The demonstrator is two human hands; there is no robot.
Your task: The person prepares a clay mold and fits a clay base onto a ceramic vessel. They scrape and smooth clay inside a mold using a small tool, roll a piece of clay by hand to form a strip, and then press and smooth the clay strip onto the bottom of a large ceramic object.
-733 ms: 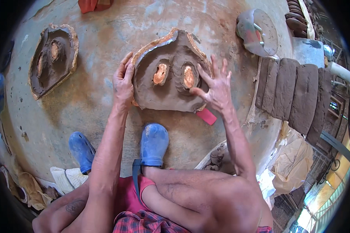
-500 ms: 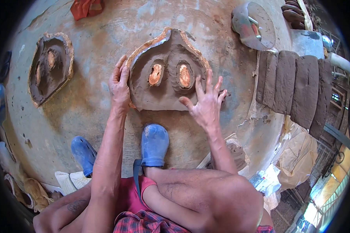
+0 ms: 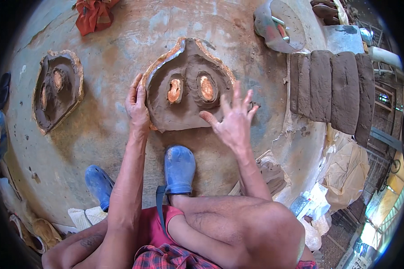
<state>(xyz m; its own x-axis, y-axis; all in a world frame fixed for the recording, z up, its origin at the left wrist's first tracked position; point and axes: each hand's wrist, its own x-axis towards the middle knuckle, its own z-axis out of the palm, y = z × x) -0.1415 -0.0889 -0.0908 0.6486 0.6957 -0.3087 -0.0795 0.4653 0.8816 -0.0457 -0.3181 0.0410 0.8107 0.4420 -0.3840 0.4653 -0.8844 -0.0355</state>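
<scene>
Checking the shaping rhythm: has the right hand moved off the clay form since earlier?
Yes. The right hand has lifted off the clay form, toward its lower right edge.

I count two clay moulds on the floor: one at my hands, one off to my left. Each mould shows two orange hollows. Four clay slabs lie side by side to my right. One red cloth lies at the top edge. One round dish sits at upper right. I wear two blue shoes, one under the mould, one further left. Two hands are mine: left hand, right hand.
</scene>
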